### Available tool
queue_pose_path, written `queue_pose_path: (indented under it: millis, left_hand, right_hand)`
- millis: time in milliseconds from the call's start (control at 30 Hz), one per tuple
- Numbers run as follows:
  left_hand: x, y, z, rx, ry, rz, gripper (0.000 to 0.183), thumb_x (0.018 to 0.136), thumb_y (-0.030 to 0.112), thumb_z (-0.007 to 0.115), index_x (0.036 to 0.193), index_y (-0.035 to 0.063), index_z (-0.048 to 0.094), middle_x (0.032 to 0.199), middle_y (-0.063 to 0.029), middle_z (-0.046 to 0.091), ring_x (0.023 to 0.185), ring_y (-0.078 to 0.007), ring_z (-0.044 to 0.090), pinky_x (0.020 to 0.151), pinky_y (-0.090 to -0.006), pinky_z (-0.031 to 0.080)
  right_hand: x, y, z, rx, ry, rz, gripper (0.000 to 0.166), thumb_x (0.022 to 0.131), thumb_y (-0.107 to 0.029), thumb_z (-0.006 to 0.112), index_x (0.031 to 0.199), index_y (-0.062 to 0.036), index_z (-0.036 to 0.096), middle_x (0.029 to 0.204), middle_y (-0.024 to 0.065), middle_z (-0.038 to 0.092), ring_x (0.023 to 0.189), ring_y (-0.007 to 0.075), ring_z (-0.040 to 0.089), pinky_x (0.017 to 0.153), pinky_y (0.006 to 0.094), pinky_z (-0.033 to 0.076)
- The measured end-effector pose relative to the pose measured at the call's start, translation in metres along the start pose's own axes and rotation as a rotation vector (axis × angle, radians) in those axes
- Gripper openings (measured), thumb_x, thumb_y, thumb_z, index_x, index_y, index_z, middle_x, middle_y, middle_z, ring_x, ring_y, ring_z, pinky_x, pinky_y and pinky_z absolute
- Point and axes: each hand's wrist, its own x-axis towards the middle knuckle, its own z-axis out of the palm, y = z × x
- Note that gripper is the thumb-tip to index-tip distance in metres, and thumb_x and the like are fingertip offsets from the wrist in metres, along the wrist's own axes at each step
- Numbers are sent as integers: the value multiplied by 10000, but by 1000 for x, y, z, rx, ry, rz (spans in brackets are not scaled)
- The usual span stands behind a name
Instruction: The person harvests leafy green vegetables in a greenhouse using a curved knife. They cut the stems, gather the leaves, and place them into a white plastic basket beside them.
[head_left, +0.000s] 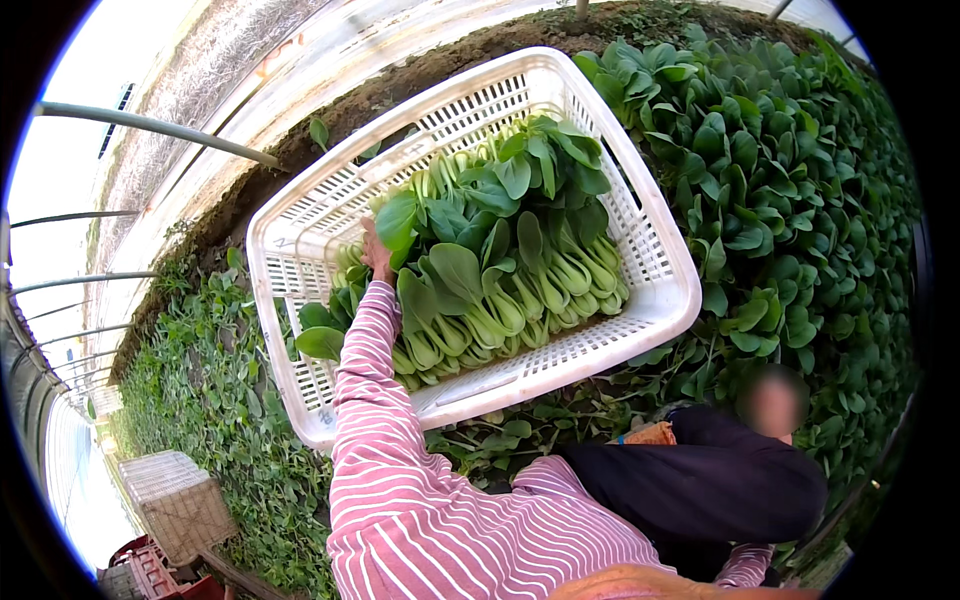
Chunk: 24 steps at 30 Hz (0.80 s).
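Note:
My left hand (377, 253) reaches into a white slatted plastic crate (679, 289), at the left end of rows of green bok choy (487, 300). The fingers touch or lie among the pale stalks and leaves; their grip is partly hidden. The bok choy heads lie packed side by side, with the pale stalks of the front row facing me and another row behind them. The crate stands tilted in view on the planted ground. My right hand is out of view; only part of a striped sleeve shows at the lower right.
Dense bok choy plants (750, 187) grow on the right. Low green plants (217, 397) cover the ground at the left. A second pale slatted crate (176, 506) and a red plastic crate (154, 570) are at the lower left. A metal greenhouse pole (161, 129) slants at the upper left.

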Motion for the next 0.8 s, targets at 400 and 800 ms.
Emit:
queue_pose_path:
  millis: [400,800]
  left_hand:
    - [-18,119,-76,-783,-290,-76,836,870,612,604,1348,-66,502,1286,-269,582,1126,-345,603,943,-417,467]
    - [-25,134,-38,170,-98,-344,1274,694,851,589,1492,-67,208,1525,-315,278,1352,-520,360,1096,-603,292]
  right_hand:
    - [26,68,-71,-132,-11,-157,230,921,-257,674,884,-55,571,663,88,653,435,68,493,362,218,398]
    - [38,67,-38,156,-68,-155,224,916,-250,678,906,-50,578,663,83,652,431,64,500,362,218,393]
